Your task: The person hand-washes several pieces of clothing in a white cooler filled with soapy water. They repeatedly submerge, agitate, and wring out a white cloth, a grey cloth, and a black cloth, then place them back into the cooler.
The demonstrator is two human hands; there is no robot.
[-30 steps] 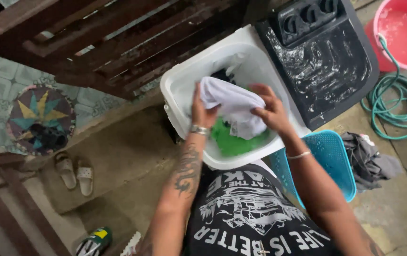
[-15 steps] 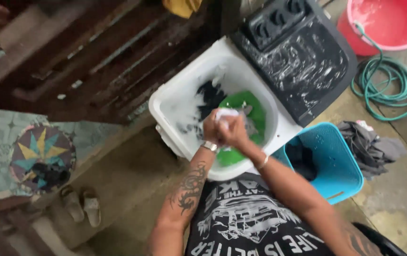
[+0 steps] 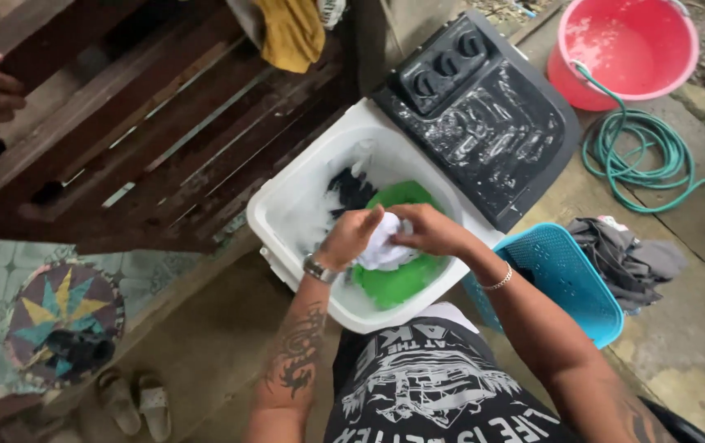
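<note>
— What are the hands doing?
— Both are closed on a bunched white cloth (image 3: 383, 248). The left hand (image 3: 351, 236) clamps its left side and the right hand (image 3: 426, 230) wraps the right side, fingers curled in; the two hands press together over it.

— Where is that cloth?
— Just above the open white wash tub (image 3: 287, 215), over a green garment (image 3: 406, 279) lying in the sudsy water. A dark garment (image 3: 351, 190) lies at the tub's far side.

— And around the tub?
— To its right, touching it, sits the machine's black lid with dials (image 3: 483, 115). A blue basket (image 3: 570, 283) stands near right, a grey clothes heap (image 3: 627, 254) beside it. Far right are a pink bucket (image 3: 627, 49) and a green hose (image 3: 647, 156). Sandals (image 3: 131, 402) lie near left.
</note>
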